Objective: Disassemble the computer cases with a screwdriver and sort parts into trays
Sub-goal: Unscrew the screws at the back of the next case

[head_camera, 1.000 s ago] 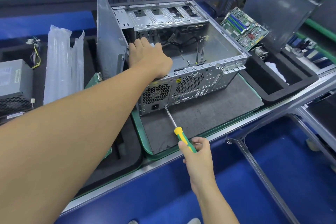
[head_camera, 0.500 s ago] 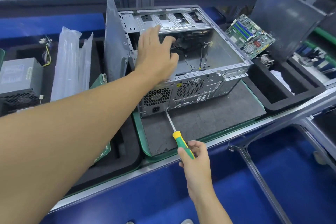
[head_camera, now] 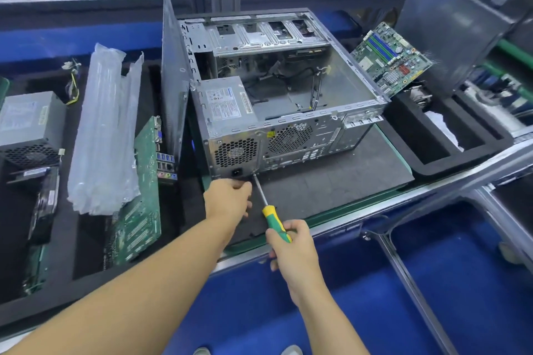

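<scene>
**A:** Where is the computer case?

**B:** An open silver metal computer case (head_camera: 291, 138) lies on a dark grey mat with a green edge (head_camera: 331, 181) in the middle of the counter (head_camera: 432, 190). Its perforated rear panel faces the viewer. A grey metal power supply box with a white label (head_camera: 227, 101) sits in the near left corner inside.

**A:** And the hands?

**B:** The right hand (head_camera: 291, 245) is wrapped around the handle of a green and yellow screwdriver (head_camera: 274, 219). The steel shaft slants up to the bottom of the rear panel, just right of a black power socket (head_camera: 237, 172). The left hand (head_camera: 227, 199) sits just left of the shaft with its fingers curled under. I cannot tell whether it holds anything. It covers the lower edge of the case there.

**A:** What surrounds it?

**B:** A loose grey metal side panel (head_camera: 173, 72) stands upright against the left of the case. It stands between the case and a black foam tray on the left (head_camera: 86, 253). That tray holds a sheet of clear plastic air cushion (head_camera: 106, 130), a leaning green circuit board (head_camera: 144, 196) and a second grey power supply (head_camera: 28, 124). On the right, a green motherboard (head_camera: 389, 57) leans by the case corner above another black foam tray (head_camera: 432, 164). A dark panel (head_camera: 450, 26) is propped behind the motherboard.
</scene>
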